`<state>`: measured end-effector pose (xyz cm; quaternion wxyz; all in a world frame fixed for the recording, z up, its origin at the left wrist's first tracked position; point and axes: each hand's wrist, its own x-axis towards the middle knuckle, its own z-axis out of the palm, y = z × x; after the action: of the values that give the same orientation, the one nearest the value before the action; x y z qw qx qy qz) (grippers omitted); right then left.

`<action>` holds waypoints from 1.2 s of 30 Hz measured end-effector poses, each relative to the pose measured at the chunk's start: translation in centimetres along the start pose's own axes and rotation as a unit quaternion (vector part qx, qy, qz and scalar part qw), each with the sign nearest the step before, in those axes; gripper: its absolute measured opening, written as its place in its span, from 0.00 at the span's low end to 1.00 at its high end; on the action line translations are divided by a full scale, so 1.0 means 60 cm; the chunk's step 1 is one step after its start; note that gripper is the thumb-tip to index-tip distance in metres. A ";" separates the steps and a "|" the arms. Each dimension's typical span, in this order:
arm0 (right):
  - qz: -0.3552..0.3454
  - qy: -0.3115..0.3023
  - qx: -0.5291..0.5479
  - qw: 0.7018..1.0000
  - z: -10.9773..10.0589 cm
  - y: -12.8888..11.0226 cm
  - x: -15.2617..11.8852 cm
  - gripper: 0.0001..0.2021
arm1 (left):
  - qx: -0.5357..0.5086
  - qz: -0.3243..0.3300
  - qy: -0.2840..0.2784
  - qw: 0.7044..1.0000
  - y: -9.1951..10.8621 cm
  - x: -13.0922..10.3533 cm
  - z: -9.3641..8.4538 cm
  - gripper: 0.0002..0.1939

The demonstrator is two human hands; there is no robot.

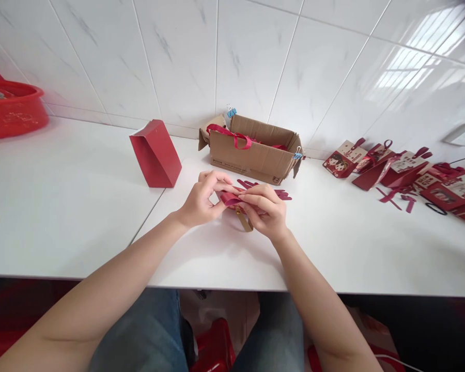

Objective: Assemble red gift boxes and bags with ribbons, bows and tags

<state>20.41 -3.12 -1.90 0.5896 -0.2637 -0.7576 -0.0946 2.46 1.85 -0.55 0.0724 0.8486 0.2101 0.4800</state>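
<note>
My left hand (pixel 202 200) and my right hand (pixel 268 209) both pinch a small red gift box (pixel 230 199) of card, held low over the white table. Its near edge bows open between my fingers, and my right fingers cover much of it. A gold strip (pixel 245 222) hangs below it, by my right thumb. Just behind my hands lie several dark red ribbon strips (pixel 283 195), partly hidden by my right hand. To the left of my hands a larger red box (pixel 159 157) stands upright with a slanted front.
Against the tiled wall stands an open cardboard box (pixel 248 160) with red ribbon over its edge and blue clips. Several finished-looking red gift boxes (pixel 343 159) with ribbon loops stand at the right, near a black ring (pixel 436 208). A red basin (pixel 15 111) is far left.
</note>
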 end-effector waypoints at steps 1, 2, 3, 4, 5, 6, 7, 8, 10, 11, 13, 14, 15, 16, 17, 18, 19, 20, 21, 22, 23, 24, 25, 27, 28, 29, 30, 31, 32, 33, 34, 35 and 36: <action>0.004 0.001 0.003 1.000 0.001 0.001 -0.001 0.11 | 0.002 0.005 0.001 1.000 0.000 0.000 0.000 0.08; 0.007 0.003 0.004 1.000 0.002 0.002 -0.002 0.12 | 0.005 0.011 0.000 1.000 -0.001 0.000 0.000 0.08; 0.007 0.006 0.004 1.000 0.003 0.003 -0.003 0.12 | 0.009 0.018 -0.003 1.000 -0.002 0.000 0.000 0.10; 0.005 0.010 0.004 1.000 0.004 0.004 -0.004 0.13 | 0.013 0.027 -0.007 1.000 -0.004 0.000 0.000 0.11; 0.004 0.015 0.002 1.000 0.005 0.004 -0.004 0.13 | 0.016 0.039 -0.012 0.999 -0.005 0.000 0.000 0.13; 0.002 0.019 -0.001 1.000 0.005 0.004 -0.004 0.14 | 0.018 0.052 -0.015 0.998 -0.007 0.000 0.000 0.15; 0.002 0.023 -0.004 1.000 0.005 0.004 -0.004 0.14 | 0.018 0.063 -0.016 0.998 -0.008 0.000 -0.001 0.17; 0.003 0.027 -0.008 1.000 0.005 0.004 -0.003 0.14 | 0.016 0.071 -0.015 0.997 -0.009 0.000 -0.001 0.18; 0.010 0.033 -0.015 0.999 0.003 0.004 -0.002 0.14 | 0.010 0.080 -0.010 0.997 -0.008 0.002 -0.003 0.17; 0.013 0.036 -0.017 0.999 0.002 0.004 -0.002 0.13 | 0.007 0.085 -0.007 0.996 -0.007 0.003 -0.003 0.15; 0.021 0.040 -0.020 0.999 0.000 0.004 -0.001 0.12 | 0.004 0.099 0.000 0.995 -0.005 0.006 -0.004 0.12; 0.026 0.040 -0.020 0.999 -0.001 0.004 -0.001 0.11 | 0.002 0.106 0.004 0.994 -0.004 0.007 -0.003 0.11; 0.031 0.040 -0.020 0.999 -0.002 0.004 -0.001 0.11 | 0.002 0.110 0.007 0.994 -0.004 0.007 -0.003 0.10; 0.036 0.038 -0.020 0.998 -0.002 0.005 -0.002 0.11 | 0.002 0.113 0.011 0.994 -0.005 0.008 -0.001 0.10; 0.043 0.037 -0.019 0.998 -0.003 0.005 -0.002 0.11 | 0.002 0.117 0.015 0.993 -0.005 0.008 0.000 0.10; 0.047 0.036 -0.017 0.998 -0.003 0.005 -0.003 0.11 | 0.003 0.119 0.020 0.993 -0.006 0.008 0.002 0.10; 0.050 0.034 -0.016 0.998 -0.003 0.005 -0.003 0.11 | 0.003 0.122 0.023 0.992 -0.007 0.008 0.003 0.10; 0.052 0.033 -0.016 0.998 -0.003 0.005 -0.004 0.11 | 0.001 0.124 0.025 0.992 -0.008 0.008 0.005 0.10; 0.052 0.032 -0.016 0.998 -0.003 0.005 -0.004 0.11 | -0.002 0.123 0.024 0.992 -0.008 0.007 0.007 0.09; 0.050 0.031 -0.016 0.998 -0.003 0.005 -0.004 0.11 | -0.008 0.118 0.022 0.993 -0.009 0.007 0.008 0.08; 0.047 0.030 -0.016 0.998 -0.003 0.006 -0.004 0.11 | -0.015 0.108 0.020 0.994 -0.009 0.007 0.010 0.07; 0.043 0.028 -0.016 0.999 -0.003 0.006 -0.004 0.11 | -0.022 0.097 0.019 0.995 -0.010 0.007 0.011 0.06; 0.040 0.026 -0.015 0.999 -0.002 0.005 -0.004 0.10 | -0.029 0.085 0.019 0.996 -0.011 0.006 0.012 0.06; 0.042 0.021 -0.015 0.999 -0.001 0.004 -0.003 0.08 | -0.035 0.067 0.020 0.997 -0.013 0.006 0.014 0.06; 0.049 0.020 -0.019 0.998 -0.001 0.003 -0.002 0.06 | -0.035 0.064 0.019 0.997 -0.014 0.006 0.014 0.06; 0.059 0.018 -0.024 0.998 -0.001 0.002 -0.001 0.05 | -0.035 0.064 0.017 0.997 -0.015 0.005 0.014 0.06; 0.071 0.016 -0.030 0.997 -0.002 0.001 -0.001 0.04 | -0.034 0.066 0.016 0.997 -0.016 0.005 0.014 0.06; 0.080 0.013 -0.035 0.996 -0.002 0.000 -0.001 0.05 | -0.035 0.069 0.015 0.997 -0.017 0.005 0.014 0.06; 0.083 0.007 -0.037 0.996 -0.003 0.000 -0.001 0.05 | -0.036 0.071 0.016 0.997 -0.017 0.005 0.014 0.06; 0.081 -0.001 -0.036 0.996 -0.003 0.000 -0.001 0.06 | -0.037 0.071 0.018 0.997 -0.018 0.005 0.014 0.06; 0.075 -0.009 -0.033 0.997 -0.003 0.001 -0.001 0.06 | -0.038 0.071 0.020 0.997 -0.017 0.005 0.014 0.06; 0.066 -0.013 -0.030 0.997 -0.003 0.002 -0.001 0.06 | -0.038 0.071 0.021 0.997 -0.017 0.005 0.013 0.05; 0.057 -0.013 -0.028 0.998 -0.003 0.003 -0.001 0.06 | -0.035 0.073 0.023 0.996 -0.016 0.006 0.013 0.05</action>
<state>20.63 -3.07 -1.95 0.5765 -0.3240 -0.7460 -0.0791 3.00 2.92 -0.97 0.0623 0.8474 0.1323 0.5103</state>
